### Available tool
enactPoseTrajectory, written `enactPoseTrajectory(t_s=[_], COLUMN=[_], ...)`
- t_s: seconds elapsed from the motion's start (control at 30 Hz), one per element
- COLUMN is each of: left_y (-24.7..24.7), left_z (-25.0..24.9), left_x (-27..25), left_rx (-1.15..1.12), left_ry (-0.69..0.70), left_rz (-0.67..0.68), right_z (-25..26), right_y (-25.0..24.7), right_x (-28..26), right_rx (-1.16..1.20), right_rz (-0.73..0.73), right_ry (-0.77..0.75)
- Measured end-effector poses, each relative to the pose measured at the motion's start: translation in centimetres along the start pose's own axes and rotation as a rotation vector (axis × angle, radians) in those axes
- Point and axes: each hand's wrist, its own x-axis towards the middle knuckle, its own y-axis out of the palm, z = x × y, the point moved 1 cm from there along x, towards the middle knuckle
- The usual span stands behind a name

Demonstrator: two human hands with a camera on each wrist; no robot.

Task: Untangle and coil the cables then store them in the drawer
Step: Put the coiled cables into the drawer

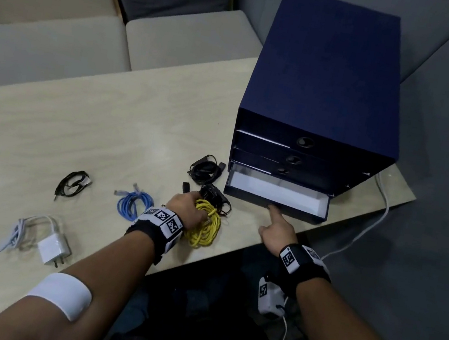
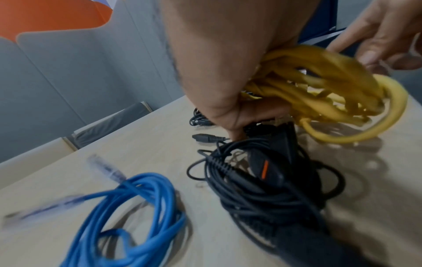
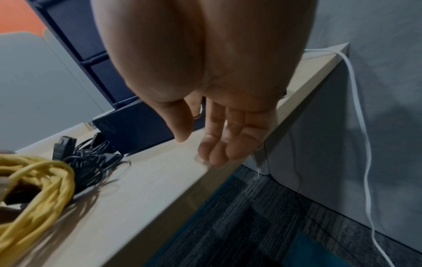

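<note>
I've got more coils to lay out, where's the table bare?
Bare: the table's far stretch behind the blue cable, and left of the drawer box. Crowded: between yellow cable, black cables and open drawer.

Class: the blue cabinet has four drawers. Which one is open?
The bottom drawer: it alone is pulled out, showing its white inside; the three above sit shut.

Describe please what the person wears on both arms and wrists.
Both forearms are bare. Each wrist carries a black band with white blocks printed with black square markers, behind the left hand and the right hand. A white box with a thin white cable hangs under the right wrist. A white band wraps the left arm.
</note>
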Motion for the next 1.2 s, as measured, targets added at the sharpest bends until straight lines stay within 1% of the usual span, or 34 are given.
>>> enactPoseTrajectory(t_s=[0.17,0.33,0.43,0.53,0.6,0.63,0.67,0.7,0.73,0.8,0.83,0.87,0.93,1.0,1.1,1.2], left_y=[-1.2,-2.4,-3.5,-4.6,-5.3,-5.6,-5.9,-6.1,-6.3,-6.1,-5.8,-5.4,-4.4,-3.3,-2.4,-1.7], left_z=[1.9,3.0,3.2,3.4,3.4,3.3,3.0,2.7,2.2,0.7,-0.1,-0.9,-2.3,-3.4,-4.6,-5.1], left_x=[0.0,-0.3,-0.6,-1.3,-1.6,-1.8,-2.0,-2.2,-2.5,-2.9,-3.0,-3.2,-3.2,-2.7,-1.9,-0.8], left_rx=[0.014,0.008,-0.023,-0.09,-0.176,-0.243,-0.325,-0.403,-0.457,-0.521,-0.545,-0.561,-0.594,-0.636,-0.685,-0.655], left_ry=[0.0,0.034,0.056,0.078,0.103,0.119,0.132,0.145,0.157,0.199,0.225,0.246,0.27,0.265,0.204,0.146], left_rz=[-0.009,0.021,-0.013,-0.007,-0.013,-0.019,-0.027,-0.037,-0.043,-0.034,-0.026,-0.017,0.002,0.025,0.019,0.007], right_z=[-0.5,-1.2,-1.7,-1.4,-0.5,0.2,1.0,2.0,3.2,5.7,6.7,7.4,7.9,7.2,5.9,5.0], right_y=[1.4,2.8,3.5,3.5,2.9,2.4,1.9,1.5,1.1,0.5,0.3,0.2,0.2,0.0,-1.4,-2.9], right_x=[-1.6,-3.5,-4.1,-4.8,-5.5,-6.0,-6.5,-7.0,-7.6,-8.7,-9.0,-9.0,-8.5,-7.4,-5.7,-3.5], right_rx=[0.033,0.056,0.076,0.098,0.025,-0.009,0.007,0.072,0.205,0.53,0.635,0.687,0.738,0.819,0.888,0.909], right_rz=[-0.015,-0.024,-0.017,-0.011,-0.075,-0.138,-0.194,-0.218,-0.199,-0.055,0.012,0.058,0.072,0.034,0.023,0.055], right_ry=[0.016,0.018,0.04,0.075,0.083,0.089,0.074,0.024,-0.047,-0.162,-0.184,-0.188,-0.179,-0.132,-0.044,0.055])
